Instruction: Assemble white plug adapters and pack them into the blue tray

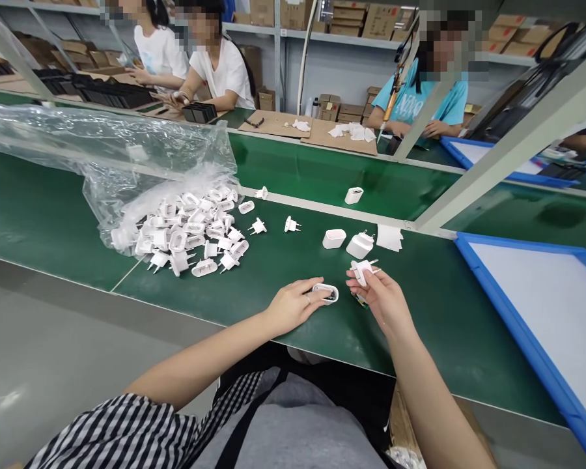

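Note:
My left hand (297, 303) grips a white oval charger housing (330, 292) at the table's near side; dark parts show in its opening. Between the fingertips of my right hand (378, 293) is a white two-pin plug cap (361, 271). Just under that hand, a small green circuit board (360, 301) is partly hidden. Beyond my hands stand a white charger with pins (360, 245) and another white housing (334, 238). To the left lies a heap of white plug caps (190, 228), spilling from a clear plastic bag (161, 150).
A blue-rimmed white tray (498, 306) lies at the right. Slanted metal posts (508, 130) rise behind the table. A white housing (354, 195) rests on the green belt (293, 169). A paper scrap (389, 238) lies near the ledge. Several people work across the belt.

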Demonstrator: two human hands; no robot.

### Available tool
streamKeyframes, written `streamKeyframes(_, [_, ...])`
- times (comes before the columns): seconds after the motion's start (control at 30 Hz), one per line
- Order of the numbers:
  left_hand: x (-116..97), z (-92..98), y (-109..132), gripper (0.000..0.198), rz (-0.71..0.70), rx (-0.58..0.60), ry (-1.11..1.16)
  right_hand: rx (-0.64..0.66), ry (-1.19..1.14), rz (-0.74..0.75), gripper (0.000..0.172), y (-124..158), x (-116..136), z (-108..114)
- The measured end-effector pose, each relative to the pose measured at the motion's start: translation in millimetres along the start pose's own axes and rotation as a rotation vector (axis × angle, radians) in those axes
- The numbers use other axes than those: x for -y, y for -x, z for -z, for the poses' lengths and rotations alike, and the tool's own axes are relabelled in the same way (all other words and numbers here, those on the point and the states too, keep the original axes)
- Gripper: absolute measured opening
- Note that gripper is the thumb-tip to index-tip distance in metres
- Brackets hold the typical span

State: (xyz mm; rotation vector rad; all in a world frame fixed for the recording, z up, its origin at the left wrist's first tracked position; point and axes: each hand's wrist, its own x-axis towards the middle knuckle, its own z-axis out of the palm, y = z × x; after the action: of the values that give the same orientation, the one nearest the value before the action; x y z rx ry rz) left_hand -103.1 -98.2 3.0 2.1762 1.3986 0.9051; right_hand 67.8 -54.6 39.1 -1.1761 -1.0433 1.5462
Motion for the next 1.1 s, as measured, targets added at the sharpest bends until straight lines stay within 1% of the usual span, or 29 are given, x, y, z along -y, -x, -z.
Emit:
streamKeyframes(0.07, [-1.3, 0.2, 0.8, 0.025, -0.059, 0.025, -0.171, -0.019, -0.013, 0.009, 0.018, 0.3, 1.7, 5.8])
streamKeyframes(0.17, [-3.9, -0.6, 2.2, 0.028, -0.079, 0.054, -0.313, -0.037, -0.03, 0.006, 0.019, 0.6, 5.0, 10.2])
streamKeyframes(0.23, [-5.9, -1.6, 4.7, 0.029, -0.084, 0.061, -0.349, -0.034, -0.029, -0.001, 0.019, 0.1, 5.6, 9.3])
streamKeyframes(0.33, [-7.2, 1.3, 6.3, 0.028, -0.121, 0.056, -0.325, -0.008, 0.0, -0.011, 0.019, -1.5, 3.2, 5.6])
streamKeyframes(0.4, [-2.9, 12.1, 0.6, 0.032, -0.147, 0.045, -0.298, 0.007, 0.02, -0.01, 0.019, -2.5, 0.5, 4.4])
streamKeyframes(0.43, [1.9, 21.2, -5.1, 0.035, -0.132, 0.029, -0.302, 0.01, 0.026, -0.008, 0.02, -2.8, -0.6, 4.6])
streamKeyframes(0.47, [8.8, 32.7, -12.5, 0.037, -0.086, 0.004, -0.327, 0.01, 0.03, -0.007, 0.021, -2.8, -1.3, 5.3])
streamKeyframes(0.5, [17.6, 46.0, -21.1, 0.036, 0.0, -0.026, -0.374, 0.007, 0.037, -0.006, 0.022, -2.6, -1.3, 6.5])
streamKeyframes(0.57, [39.4, 74.0, -39.1, 0.03, 0.236, -0.084, -0.496, -0.021, 0.082, 0.006, 0.024, -2.1, 0.9, 11.0])
streamKeyframes(0.6, [50.8, 86.3, -47.1, 0.03, 0.347, -0.095, -0.54, -0.061, 0.142, 0.026, 0.024, -2.1, 3.0, 14.4])
streamKeyframes(0.67, [69.7, 103.1, -59.0, 0.032, 0.427, -0.075, -0.555, -0.191, 0.388, 0.083, 0.024, -3.6, 8.3, 24.2])
streamKeyframes(0.73, [78.0, 107.8, -65.2, 0.033, 0.411, -0.041, -0.53, -0.332, 0.751, 0.127, 0.021, -7.1, 12.9, 38.0])
streamKeyframes(0.77, [77.0, 106.4, -66.7, 0.033, 0.398, -0.029, -0.523, -0.374, 0.93, 0.118, 0.021, -9.0, 14.4, 45.7])
streamKeyframes(0.83, [65.1, 99.5, -67.4, 0.036, 0.364, -0.017, -0.472, -0.368, 1.184, 0.039, 0.024, -11.2, 15.9, 60.5])
streamKeyframes(0.9, [43.8, 91.7, -66.4, 0.042, 0.311, 0.025, -0.347, -0.341, 1.337, -0.025, 0.033, -10.1, 17.9, 70.6])
streamKeyframes(0.93, [31.6, 88.6, -65.5, 0.043, 0.277, 0.056, -0.263, -0.348, 1.399, -0.018, 0.042, -9.1, 20.4, 73.0])
streamKeyframes(1.0, [9.0, 84.1, -63.1, 0.044, 0.222, 0.138, -0.087, -0.397, 1.498, 0.083, 0.057, -10.3, 30.3, 72.1])
streamKeyframes(1.03, [0.0, 82.5, -61.4, 0.043, 0.211, 0.179, -0.011, -0.413, 1.53, 0.154, 0.06, -14.7, 37.6, 69.4])
streamKeyframes(1.1, [-11.4, 79.7, -56.3, 0.041, 0.24, 0.222, 0.13, -0.376, 1.56, 0.252, 0.053, -35.3, 54.5, 62.3])
